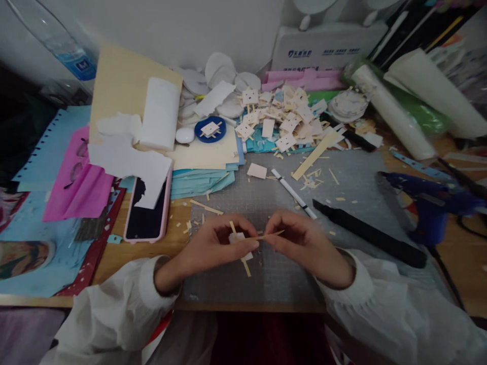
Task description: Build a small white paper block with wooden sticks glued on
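Observation:
Between my two hands runs a thin cream paper strip. My left hand pinches its left part between thumb and fingers, while the fingertips of my right hand close on the other end. A small white paper piece with narrow cream strips sticking out above and below is partly covered by my left hand; whether the fingers hold it or it lies on the mat, I cannot tell. Beneath both hands is the grey cutting mat. A blank pale card and a white pen lie beyond them.
A black cutter-like tool and a blue glue gun are on the right. Behind sits a heap of small paper figures with faces. A blue round lid bears one such figure. Left lies a phone under torn white paper.

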Tool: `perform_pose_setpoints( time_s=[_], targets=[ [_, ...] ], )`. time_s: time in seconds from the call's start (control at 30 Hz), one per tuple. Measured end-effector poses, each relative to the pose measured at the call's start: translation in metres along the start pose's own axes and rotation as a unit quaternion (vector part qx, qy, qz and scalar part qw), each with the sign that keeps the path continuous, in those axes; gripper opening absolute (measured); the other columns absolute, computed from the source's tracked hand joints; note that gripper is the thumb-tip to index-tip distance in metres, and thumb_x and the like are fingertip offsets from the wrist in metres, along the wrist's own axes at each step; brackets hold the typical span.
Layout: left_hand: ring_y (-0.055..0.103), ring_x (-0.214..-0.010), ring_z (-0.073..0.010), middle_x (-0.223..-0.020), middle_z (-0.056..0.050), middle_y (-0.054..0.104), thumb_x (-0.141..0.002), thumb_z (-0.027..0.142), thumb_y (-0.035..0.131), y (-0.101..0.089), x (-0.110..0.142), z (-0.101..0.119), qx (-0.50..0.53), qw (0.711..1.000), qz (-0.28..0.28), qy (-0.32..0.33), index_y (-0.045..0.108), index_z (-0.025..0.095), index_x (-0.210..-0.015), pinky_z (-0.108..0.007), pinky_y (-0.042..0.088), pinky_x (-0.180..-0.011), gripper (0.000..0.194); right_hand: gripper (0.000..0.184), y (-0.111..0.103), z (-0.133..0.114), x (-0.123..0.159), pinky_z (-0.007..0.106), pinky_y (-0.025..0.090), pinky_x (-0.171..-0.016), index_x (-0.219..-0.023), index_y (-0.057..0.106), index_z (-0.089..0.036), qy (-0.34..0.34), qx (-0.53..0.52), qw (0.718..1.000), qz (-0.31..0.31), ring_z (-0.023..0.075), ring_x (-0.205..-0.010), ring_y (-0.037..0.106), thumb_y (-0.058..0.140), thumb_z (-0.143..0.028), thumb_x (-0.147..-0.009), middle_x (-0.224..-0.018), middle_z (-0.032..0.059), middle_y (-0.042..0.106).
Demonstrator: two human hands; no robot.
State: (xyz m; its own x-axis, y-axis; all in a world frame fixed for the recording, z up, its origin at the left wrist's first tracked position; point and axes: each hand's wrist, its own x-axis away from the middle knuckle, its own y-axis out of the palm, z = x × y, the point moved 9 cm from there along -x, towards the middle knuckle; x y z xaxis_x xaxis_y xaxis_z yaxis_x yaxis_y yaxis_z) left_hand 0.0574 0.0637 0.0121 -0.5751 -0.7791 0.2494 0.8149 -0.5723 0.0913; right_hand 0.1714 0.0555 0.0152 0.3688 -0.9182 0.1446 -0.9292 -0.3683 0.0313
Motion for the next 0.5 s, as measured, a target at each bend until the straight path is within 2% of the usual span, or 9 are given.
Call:
perform_pose_setpoints(
  time_s=[0.23,0.4,0.5],
  targets=[
    [0.052,-0.061,-0.0101,-0.071,-0.002,0.064,-0.078,0.028,0.071,-0.003,0.001,-0.006,-0.048,0.999,0.002,-0.017,0.069,0.014,-0.079,-0.021,0.038,-0.054,0.014,0.012,0.008,0.003,0.002,0.021,0.041,-0.054,-0.077,0.056,-0.019,-0.009,-0.004,1.0,-0.02,0.0084,-0.06,0.049,0.061,-0.025,-0.085,-0.068,-0.0026,0.053],
    [0.052,-0.062,-0.0106,-0.071,-0.003,0.065,-0.08,0.028,0.069,-0.003,0.002,-0.005,-0.09,0.996,0.001,-0.011,0.07,0.013,-0.078,-0.022,0.037,-0.054,0.015,0.006,0.008,-0.002,0.004,0.022,0.043,-0.055,-0.078,0.055,-0.019,-0.031,0.09,0.995,-0.014,0.01,-0.062,0.052,0.056,-0.017,-0.083,-0.069,-0.0012,0.056],
    [0.052,-0.062,-0.0105,-0.073,-0.004,0.065,-0.079,0.027,0.069,-0.002,0.002,-0.003,-0.095,0.995,-0.006,-0.008,0.071,0.013,-0.078,-0.021,0.037,-0.054,0.014,0.006,0.009,-0.009,0.006,0.022,0.041,-0.054,-0.078,0.055,-0.019,-0.069,0.161,0.985,-0.008,0.0091,-0.06,0.05,0.056,-0.014,-0.081,-0.068,-0.0022,0.055]
  ],
)
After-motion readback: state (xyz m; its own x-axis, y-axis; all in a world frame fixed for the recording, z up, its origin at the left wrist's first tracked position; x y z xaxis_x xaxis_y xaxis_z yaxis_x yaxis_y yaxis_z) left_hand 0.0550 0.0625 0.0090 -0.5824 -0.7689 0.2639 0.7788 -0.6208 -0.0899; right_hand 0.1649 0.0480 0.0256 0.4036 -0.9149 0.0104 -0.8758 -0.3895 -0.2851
